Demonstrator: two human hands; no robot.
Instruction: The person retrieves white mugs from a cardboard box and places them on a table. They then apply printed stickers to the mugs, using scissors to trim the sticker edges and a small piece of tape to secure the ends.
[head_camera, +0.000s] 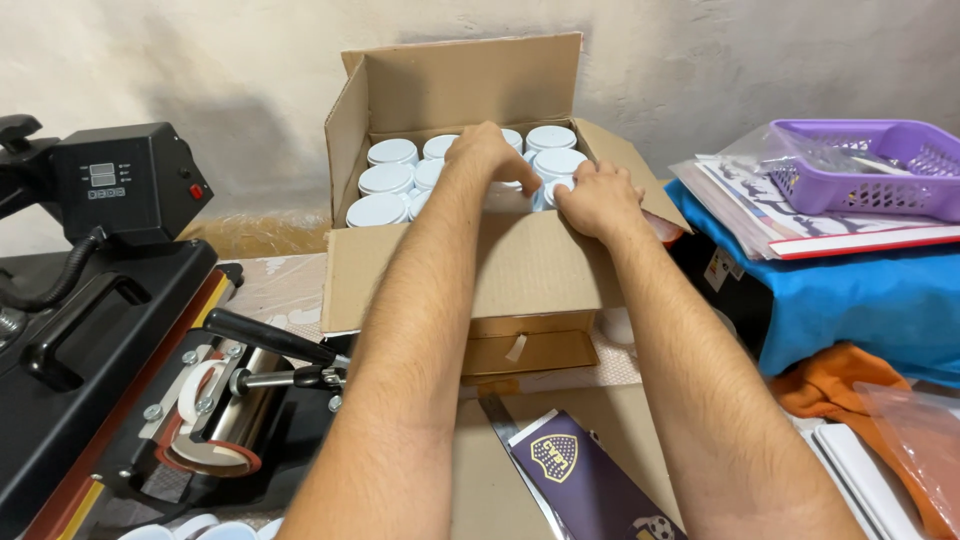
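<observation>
Both bare hands reach into an open brown cardboard box (440, 265) of white ceramic mugs (392, 152). The left hand (487, 150) rests curled over mugs mid-box; whether its grip has closed on one cannot be told. The right hand (598, 198) grips a mug (556, 190) at the box's near right corner. A black mug press (215, 400) sits left on the desk

The open brown cardboard box (470, 270) at upper centre is reachable only from above: its raised rear flap and side flaps wall it in, and rows of white round mugs (388, 181) pack it closely, with little gap between them. At left, the black heat press machine (90, 330) and its cylindrical mug clamp (215, 420) crowd the table. At right, the purple plastic basket (870, 165) on stacked sheets blocks sideways passage.
</observation>
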